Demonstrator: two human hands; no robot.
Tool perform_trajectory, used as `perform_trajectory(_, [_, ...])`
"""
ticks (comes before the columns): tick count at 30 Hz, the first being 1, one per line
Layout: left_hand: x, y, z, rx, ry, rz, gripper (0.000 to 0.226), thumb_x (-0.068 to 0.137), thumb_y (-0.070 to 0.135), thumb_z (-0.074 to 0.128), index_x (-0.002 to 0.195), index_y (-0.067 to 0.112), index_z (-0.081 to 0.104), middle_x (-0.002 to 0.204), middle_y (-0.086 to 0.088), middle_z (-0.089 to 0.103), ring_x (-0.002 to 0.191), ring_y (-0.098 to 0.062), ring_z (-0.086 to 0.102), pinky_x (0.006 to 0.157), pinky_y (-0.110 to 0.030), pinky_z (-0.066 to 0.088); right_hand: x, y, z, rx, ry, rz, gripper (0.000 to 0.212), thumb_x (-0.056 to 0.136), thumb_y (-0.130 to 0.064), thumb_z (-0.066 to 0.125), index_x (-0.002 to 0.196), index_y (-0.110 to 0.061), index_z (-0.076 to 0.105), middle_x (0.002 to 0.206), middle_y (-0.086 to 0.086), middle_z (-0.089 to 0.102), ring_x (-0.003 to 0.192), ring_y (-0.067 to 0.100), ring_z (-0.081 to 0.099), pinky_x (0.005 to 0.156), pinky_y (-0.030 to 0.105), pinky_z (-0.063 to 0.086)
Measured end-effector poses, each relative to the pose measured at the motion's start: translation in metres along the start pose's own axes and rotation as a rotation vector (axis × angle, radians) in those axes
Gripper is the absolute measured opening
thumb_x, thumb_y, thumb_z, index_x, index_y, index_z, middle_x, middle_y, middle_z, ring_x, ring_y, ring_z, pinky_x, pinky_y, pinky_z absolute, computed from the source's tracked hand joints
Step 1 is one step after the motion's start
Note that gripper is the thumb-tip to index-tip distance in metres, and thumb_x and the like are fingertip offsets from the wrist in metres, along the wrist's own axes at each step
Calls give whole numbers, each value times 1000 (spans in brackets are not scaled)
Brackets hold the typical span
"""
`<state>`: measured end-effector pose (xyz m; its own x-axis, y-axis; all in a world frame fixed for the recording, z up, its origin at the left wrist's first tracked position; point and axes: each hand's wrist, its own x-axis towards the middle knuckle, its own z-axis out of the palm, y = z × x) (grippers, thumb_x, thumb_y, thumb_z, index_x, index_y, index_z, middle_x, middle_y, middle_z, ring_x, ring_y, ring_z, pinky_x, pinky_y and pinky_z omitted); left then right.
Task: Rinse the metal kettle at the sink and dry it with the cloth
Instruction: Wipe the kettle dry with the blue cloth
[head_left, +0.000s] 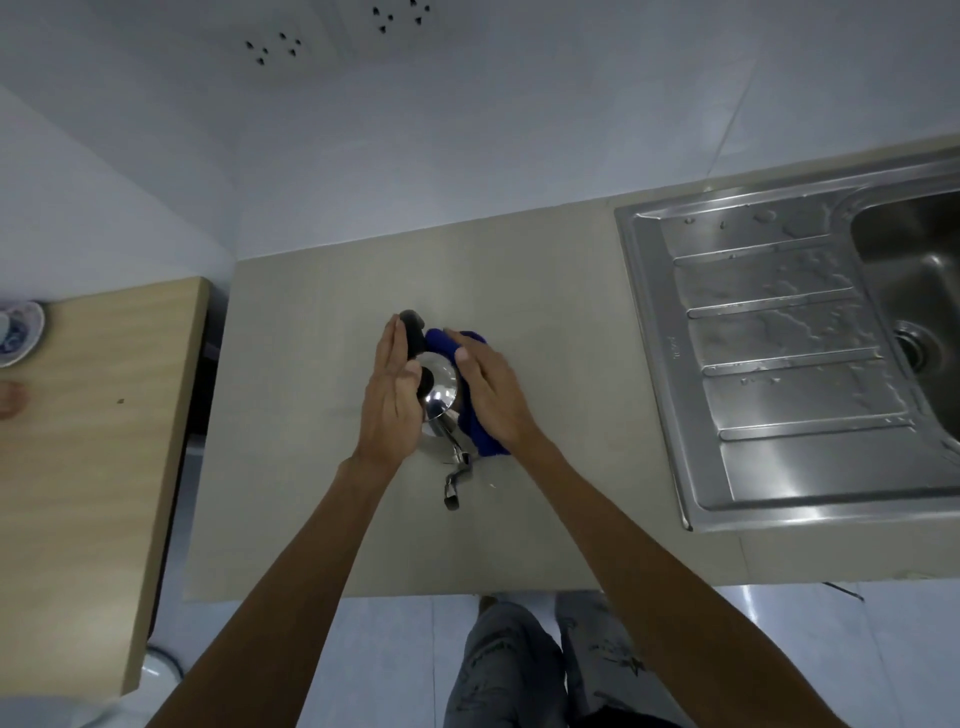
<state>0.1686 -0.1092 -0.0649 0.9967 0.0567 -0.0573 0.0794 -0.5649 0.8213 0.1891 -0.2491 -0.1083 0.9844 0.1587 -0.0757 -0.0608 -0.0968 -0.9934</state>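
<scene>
drying step: left hand (396, 395) steadies the metal kettle (439, 397) on the counter (311, 467), fingers flat; right hand (485, 387) presses the blue cloth (480, 431) against its side. next, probably wipe round toward the spout.

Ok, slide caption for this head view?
Right hand presses blue cloth against metal kettle steadied by left hand on countertop.

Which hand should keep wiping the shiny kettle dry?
The right hand, probably. It already presses the blue cloth against the kettle on the counter. The left hand lies flat on the kettle's other side by the black handle, so it seems better for steadying.
</scene>
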Motion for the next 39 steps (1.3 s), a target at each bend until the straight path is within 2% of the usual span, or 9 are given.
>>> perform_trajectory(6, [0, -2, -4, 52, -60, -3, 66, 99, 39, 18, 157, 9, 11, 165, 3, 7, 150, -3, 7, 113, 0, 4, -44, -2, 14, -198, 76, -130, 52, 104, -40, 33, 153, -23, 32, 158, 0, 37, 146, 11, 28, 121, 44, 21])
perform_trajectory(9, [0, -3, -8, 85, -82, 26, 76, 94, 50, 15, 158, 8, 10, 167, -1, 7, 152, -6, 6, 118, -7, 4, -47, -4, 14, -262, 161, -148, 47, 105, -31, 35, 150, -18, 37, 154, 3, 44, 141, 5, 33, 116, 50, 29])
perform_trajectory(12, [0, -2, -11, 86, -102, 14, 77, 95, 54, 16, 159, 10, 12, 169, -1, 6, 155, -10, 7, 127, -29, 11, -47, -7, 7, -321, 197, -163, 40, 106, -21, 41, 145, -14, 44, 146, 6, 52, 121, -9, 33, 105, 46, 39])
perform_trajectory(16, [1, -3, -15, 74, -122, 49, 79, 95, 56, 17, 158, 8, 19, 168, -2, 8, 155, -14, 10, 128, -42, 16, -53, -6, -14, -466, 111, -163, 55, 102, -48, 33, 147, -18, 43, 147, 5, 50, 111, 22, 43, 101, 39, 42])
perform_trajectory(22, [3, -1, -16, 75, -106, 37, 84, 91, 59, 16, 156, 7, 26, 169, -2, 12, 156, -14, 11, 127, -40, 17, -75, 20, -72, -774, 217, -52, 52, 98, -40, 42, 141, -12, 53, 137, 10, 60, 103, 35, 53, 92, 45, 45])
perform_trajectory(25, [5, -3, -14, 77, -103, 38, 85, 90, 58, 17, 155, 5, 27, 168, -5, 12, 156, -16, 11, 127, -42, 16, -87, 44, -104, -1041, 149, 135, 49, 99, -21, 52, 147, -16, 44, 150, 10, 49, 120, 43, 49, 102, 56, 39])
perform_trajectory(29, [6, -3, -17, 122, -118, 56, 84, 91, 57, 15, 154, 2, 28, 168, -9, 14, 155, -21, 13, 127, -42, 16, -103, 61, -120, -1190, 34, 326, 52, 105, -38, 31, 154, -19, 32, 165, 11, 20, 143, 44, 27, 114, 58, 25])
perform_trajectory(34, [9, -21, -25, 267, -163, 166, 92, 96, 71, 8, 151, 4, 35, 164, -16, 24, 154, -31, 19, 123, -49, 25, -123, 92, -118, -1238, -10, 331, 85, 90, -68, -11, 157, -23, 16, 166, 12, 8, 151, 42, 11, 117, 63, 20])
perform_trajectory(39, [13, -10, -51, 214, -197, 225, 65, 93, 64, 22, 140, 28, 51, 160, -7, 35, 151, -28, 23, 124, -48, 21, -120, 72, -106, -1206, 47, 358, 89, 87, -75, 0, 158, -24, 14, 167, 5, 1, 152, 38, -1, 117, 63, 1])
